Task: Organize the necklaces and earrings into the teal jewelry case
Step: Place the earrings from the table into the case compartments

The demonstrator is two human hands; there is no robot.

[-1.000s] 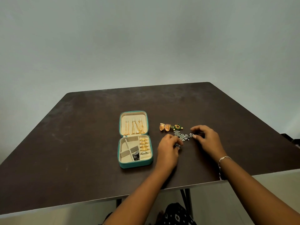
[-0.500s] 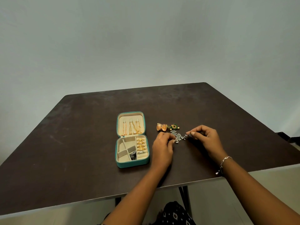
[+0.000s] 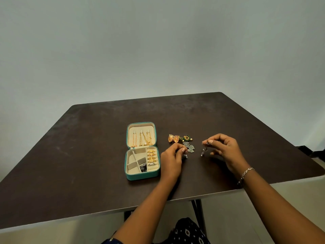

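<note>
In the head view, a silver drop earring (image 3: pixel 204 150) is pinched at its top between the thumb and forefinger of the right hand (image 3: pixel 224 149). It is hung just above the table (image 3: pixel 88 147), to the right of the loose pieces. The left hand (image 3: pixel 171 160) is curled, with thumb and fingertips drawn together. A small silver piece (image 3: pixel 185 156) is seen just under them, but whether it is pinched or merely lies on the table cannot be told. The teal case (image 3: pixel 140 176) lies open just left of that hand. Gold necklaces (image 3: pixel 142 139) are hung in its lid and gold earrings (image 3: pixel 151 156) are filed down its right column.

The step is judged to be the sorting out of the silver earrings for stowing. It would be done best if the drop is kept hanging free, away from the leaf-shaped earrings (image 3: pixel 189 148), so that nothing is snagged. It should then be lowered into a compartment, not dropped.

The dark tangle (image 3: pixel 143 167) in the near middle compartment is too small to be identified. No hooks or clasps can be made out on the orange earrings (image 3: pixel 173 138) or the green earring (image 3: pixel 186 138).
</note>
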